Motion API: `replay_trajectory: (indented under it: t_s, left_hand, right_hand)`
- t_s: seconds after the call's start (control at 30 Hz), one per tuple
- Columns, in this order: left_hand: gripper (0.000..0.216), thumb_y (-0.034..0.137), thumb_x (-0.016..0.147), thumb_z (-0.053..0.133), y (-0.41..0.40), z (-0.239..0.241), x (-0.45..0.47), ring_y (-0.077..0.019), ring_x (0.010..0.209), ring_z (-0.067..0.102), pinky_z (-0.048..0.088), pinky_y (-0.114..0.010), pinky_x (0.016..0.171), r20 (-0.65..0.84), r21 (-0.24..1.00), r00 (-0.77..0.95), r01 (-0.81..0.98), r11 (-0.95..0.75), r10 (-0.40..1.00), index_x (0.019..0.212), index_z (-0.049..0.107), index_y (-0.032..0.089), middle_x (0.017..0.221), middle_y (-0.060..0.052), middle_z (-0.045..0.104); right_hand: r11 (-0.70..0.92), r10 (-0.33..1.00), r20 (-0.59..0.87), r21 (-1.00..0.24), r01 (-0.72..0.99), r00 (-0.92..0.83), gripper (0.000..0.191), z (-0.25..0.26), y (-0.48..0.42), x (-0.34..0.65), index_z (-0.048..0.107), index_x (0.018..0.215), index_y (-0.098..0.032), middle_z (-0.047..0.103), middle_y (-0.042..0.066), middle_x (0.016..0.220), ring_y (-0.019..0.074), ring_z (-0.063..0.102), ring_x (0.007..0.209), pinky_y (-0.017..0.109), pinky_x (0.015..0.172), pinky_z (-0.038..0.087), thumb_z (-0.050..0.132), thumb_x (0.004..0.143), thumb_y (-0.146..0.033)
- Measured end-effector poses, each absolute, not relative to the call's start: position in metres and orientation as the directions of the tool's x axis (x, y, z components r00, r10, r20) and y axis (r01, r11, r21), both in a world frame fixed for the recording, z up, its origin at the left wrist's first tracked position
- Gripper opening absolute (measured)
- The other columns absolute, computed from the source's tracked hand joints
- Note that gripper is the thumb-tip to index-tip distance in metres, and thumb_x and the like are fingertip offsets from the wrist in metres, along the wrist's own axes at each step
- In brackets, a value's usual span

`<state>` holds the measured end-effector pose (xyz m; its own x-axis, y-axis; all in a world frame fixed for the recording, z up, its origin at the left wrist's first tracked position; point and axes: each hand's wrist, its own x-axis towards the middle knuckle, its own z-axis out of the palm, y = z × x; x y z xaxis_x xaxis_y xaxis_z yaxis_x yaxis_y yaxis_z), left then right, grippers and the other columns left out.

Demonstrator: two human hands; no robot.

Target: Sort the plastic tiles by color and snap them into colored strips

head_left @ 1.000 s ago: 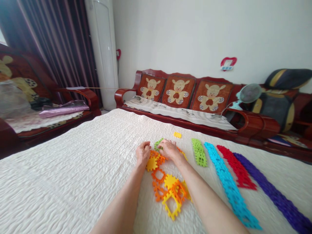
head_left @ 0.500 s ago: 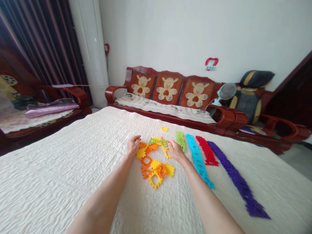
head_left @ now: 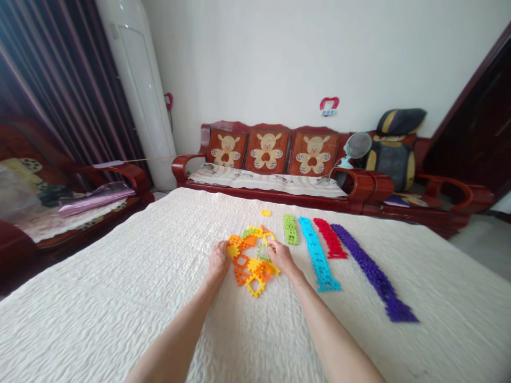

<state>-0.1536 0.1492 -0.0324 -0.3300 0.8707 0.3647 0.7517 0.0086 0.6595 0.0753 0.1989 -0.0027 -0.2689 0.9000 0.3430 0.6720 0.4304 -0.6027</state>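
Note:
Between the fingertips of my right hand (head_left: 279, 254) is a green toothed interlocking square (head_left: 262, 251) with an open middle. It hangs over the right side of a loose pile of orange and yellow plastic interlocking pieces. My left hand (head_left: 220, 259) is curled at the pile's left edge, against a solid yellow piece (head_left: 233, 251); whatever its fingers may hold is hidden. An orange frame piece (head_left: 241, 260) and a yellow frame piece (head_left: 255, 286) lie nearer me. Another green piece (head_left: 250, 232) shows at the pile's far side.
To the right lie rows of joined pieces: a short green strip (head_left: 291, 230), a light blue strip (head_left: 317, 255), a red strip (head_left: 330, 238) and a long purple strip (head_left: 375, 271). A single yellow piece (head_left: 265, 213) sits beyond the pile on the white quilted cover (head_left: 120, 287).
My right hand has drawn the green square nearer, from the pile's far right side to beside its middle. My left hand has come closer to the yellow piece. The camera view has shifted slightly.

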Motion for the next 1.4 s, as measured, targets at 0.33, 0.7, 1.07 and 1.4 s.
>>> replay_trajectory:
  t_s: [0.33,0.7,1.07,1.4]
  left_hand:
    - [0.038,0.007,0.075,0.038,0.153,-0.039,-0.159,-0.0209,0.096,0.06,0.044,-0.032,0.088,0.429,0.588,-0.295,0.809,-0.016,0.854,0.104,0.062,0.014,0.099,-0.011,0.067]
    - [0.035,0.011,0.078,0.038,0.159,-0.042,-0.163,-0.0195,0.094,0.06,0.044,-0.029,0.085,0.376,0.59,-0.323,0.806,0.044,0.868,0.101,0.063,0.018,0.1,-0.008,0.066]
    - [0.032,0.013,0.079,0.037,0.16,-0.046,-0.164,-0.02,0.094,0.059,0.044,-0.032,0.086,0.389,0.612,-0.312,0.791,0.01,0.867,0.099,0.062,0.016,0.099,-0.009,0.066]
    - [0.032,0.013,0.079,0.038,0.162,-0.051,-0.167,-0.0212,0.094,0.059,0.045,-0.033,0.085,0.404,0.615,-0.328,0.788,0.012,0.854,0.098,0.063,0.018,0.099,-0.006,0.066]
  right_hand:
    - [0.513,0.843,0.478,-0.579,0.633,-0.246,0.026,-0.018,0.188,0.069,0.058,0.082,-0.019,0.06,0.005,0.087,0.0161,0.057,0.089,0.028,0.083,0.044,0.041,0.068,-0.006]
    - [0.332,0.933,0.288,-0.469,0.819,-0.213,0.035,-0.004,0.175,0.053,0.059,0.1,-0.014,0.058,0.012,0.1,0.0226,0.054,0.098,0.034,0.089,0.04,0.058,0.07,-0.03]
    - [0.234,0.941,0.337,-0.548,0.803,-0.044,0.043,0.008,0.192,0.049,0.055,0.109,-0.018,0.058,0.01,0.102,0.0228,0.053,0.097,0.034,0.084,0.04,0.06,0.07,-0.035]
    - [0.064,0.795,0.527,-0.565,0.822,0.301,0.045,-0.033,0.232,0.115,0.051,0.113,-0.012,0.053,0.015,0.105,0.0271,0.044,0.105,0.039,0.094,0.034,0.055,0.073,-0.033]
